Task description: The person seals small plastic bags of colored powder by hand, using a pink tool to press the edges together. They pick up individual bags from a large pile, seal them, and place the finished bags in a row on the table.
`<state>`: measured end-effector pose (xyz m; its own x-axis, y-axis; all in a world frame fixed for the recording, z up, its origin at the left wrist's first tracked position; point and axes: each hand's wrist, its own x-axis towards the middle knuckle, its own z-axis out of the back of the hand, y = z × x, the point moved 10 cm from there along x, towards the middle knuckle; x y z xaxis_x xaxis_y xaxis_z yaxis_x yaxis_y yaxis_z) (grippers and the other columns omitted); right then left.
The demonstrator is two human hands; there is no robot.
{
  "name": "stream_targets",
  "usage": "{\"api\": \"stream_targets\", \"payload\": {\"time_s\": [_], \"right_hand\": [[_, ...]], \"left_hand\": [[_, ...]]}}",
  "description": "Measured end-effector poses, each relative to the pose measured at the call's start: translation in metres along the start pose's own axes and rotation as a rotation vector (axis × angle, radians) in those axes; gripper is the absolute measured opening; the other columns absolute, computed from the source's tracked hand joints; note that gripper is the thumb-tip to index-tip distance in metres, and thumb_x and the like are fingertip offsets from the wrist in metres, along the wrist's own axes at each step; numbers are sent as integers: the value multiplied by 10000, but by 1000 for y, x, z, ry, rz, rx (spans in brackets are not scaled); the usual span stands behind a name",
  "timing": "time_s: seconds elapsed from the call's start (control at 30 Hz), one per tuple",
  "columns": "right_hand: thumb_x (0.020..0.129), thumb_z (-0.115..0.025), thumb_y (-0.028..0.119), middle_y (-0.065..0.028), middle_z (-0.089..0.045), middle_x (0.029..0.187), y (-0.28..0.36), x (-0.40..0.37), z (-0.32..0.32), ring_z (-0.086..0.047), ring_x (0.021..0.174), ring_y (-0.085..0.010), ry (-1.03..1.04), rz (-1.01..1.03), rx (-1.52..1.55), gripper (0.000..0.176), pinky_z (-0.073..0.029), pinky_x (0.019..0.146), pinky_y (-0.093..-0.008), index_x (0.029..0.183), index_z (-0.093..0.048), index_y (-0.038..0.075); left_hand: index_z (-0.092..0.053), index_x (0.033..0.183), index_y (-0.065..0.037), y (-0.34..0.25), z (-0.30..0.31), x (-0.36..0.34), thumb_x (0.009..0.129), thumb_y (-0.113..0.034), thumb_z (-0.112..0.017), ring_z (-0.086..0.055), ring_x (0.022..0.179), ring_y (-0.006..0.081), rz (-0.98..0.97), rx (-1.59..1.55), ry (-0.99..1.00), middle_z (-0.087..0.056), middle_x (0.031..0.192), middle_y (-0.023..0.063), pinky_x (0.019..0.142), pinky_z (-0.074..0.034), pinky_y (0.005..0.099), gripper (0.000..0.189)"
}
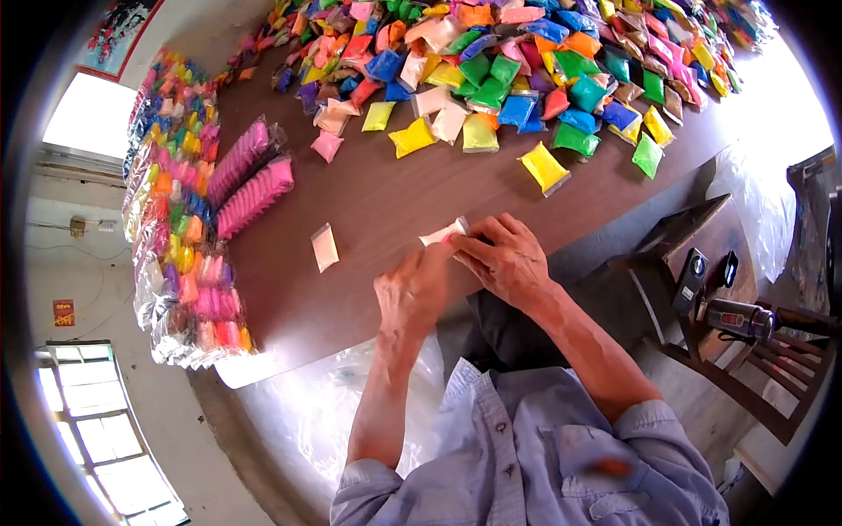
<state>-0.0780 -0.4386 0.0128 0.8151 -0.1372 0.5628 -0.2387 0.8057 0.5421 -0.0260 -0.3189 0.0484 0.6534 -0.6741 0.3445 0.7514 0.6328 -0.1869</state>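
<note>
1. At the far left, rows of stacked packets (189, 232) in many colours line the left edge of the brown table (364, 193)
2. Just right of the rows, two bundles of pink packets (254, 195) lie side by side, the far one partly under crumpled clear wrap
3. Nearer and further right, a single peach packet (324, 248) lies flat on the table, apart from the others
4. The left hand (410, 289) is blurred, its fingers curled in at the near side of the handled packet (443, 231); I cannot tell whether they grip it
5. That packet, pale peach in clear film, is between the hands, above the near part of the table
6. The right hand (507, 259) has thumb and forefinger pinched on the packet's right end
7. Beyond the hands, a loose heap of coloured packets (500, 70) covers the far side, with a yellow packet (545, 169) lying at its near edge
8. At the right, a metal flask (739, 319) lies by a wooden seat (735, 230)
</note>
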Motion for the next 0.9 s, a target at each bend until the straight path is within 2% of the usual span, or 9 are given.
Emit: {"api": "stream_targets", "payload": {"time_s": [0.07,0.17,0.3,0.37,0.57,0.67,0.77,0.83,0.9], "right_hand": [[901,-832,203,-17,-670,1035,-1,-1,-4,-620,986,-226,54,-37,-16,218,-534,883,-363,1115,-789,206],[898,-834,193,-14,-672,1041,-3,-3,-7,-622,995,-223,77,-56,-32,215,-535,881,-365,1108,-789,206],[889,-841,195,-11,-672,1049,-2,-3,-3,-628,1007,-227,60,-55,-30,218,-534,895,-360,1100,-788,210],[876,-848,194,-4,-672,1046,-5,-2,-6,-633,1010,-225,75,-67,-2,239,-537,905,-358,1106,-789,214],[866,-841,173,7,-672,1026,-3,-1,-3,-640,1001,-220,49,-65,-35,277,-545,905,-349,1136,-795,214],[868,-835,165,3,-682,1024,-3,0,-2,-645,1001,-224,42,-82,-26,271,-544,913,-344,1134,-797,202],[871,-829,152,3,-698,1030,-5,0,-4,-649,999,-222,70,-89,-8,262,-544,915,-339,1129,-798,184],[868,-831,145,-4,-705,1028,-3,2,-3,-651,994,-223,66,-81,-19,251,-544,909,-341,1116,-800,171],[865,-833,137,-11,-711,1025,0,3,-1,-653,988,-225,60,-73,-32,240,-545,903,-343,1103,-802,157]], "left_hand": [[-723,960,-106,10,1,3,960,-78,-728,-735,699,313,-28,51,-6,-735,814,108,613,-581,414,29],[-728,972,-104,33,8,4,957,-91,-746,-741,710,314,38,5,-91,-746,830,106,616,-581,419,26],[-734,987,-104,29,11,-10,960,-98,-750,-742,707,324,109,34,-93,-753,844,113,613,-578,428,32],[-724,993,-105,19,4,-19,967,-103,-748,-737,694,335,60,-19,-122,-753,846,123,605,-573,435,35],[-693,1000,-105,50,-8,-30,990,-116,-736,-727,662,335,190,-7,-112,-738,805,127,590,-563,442,45],[-656,912,-103,45,4,-31,974,-77,-709,-704,638,341,222,-86,-175,-682,718,132,580,-559,440,86],[-668,939,-106,20,1,-37,980,-103,-714,-701,631,357,135,-173,-213,-685,715,142,579,-555,458,61],[-678,942,-114,36,-7,-42,975,-119,-726,-693,620,369,211,-162,-218,-690,715,135,577,-545,477,58],[-682,951,-115,69,-11,-47,981,-123,-722,-695,634,381,394,-127,-182,-701,726,131,581,-548,476,50]]}}
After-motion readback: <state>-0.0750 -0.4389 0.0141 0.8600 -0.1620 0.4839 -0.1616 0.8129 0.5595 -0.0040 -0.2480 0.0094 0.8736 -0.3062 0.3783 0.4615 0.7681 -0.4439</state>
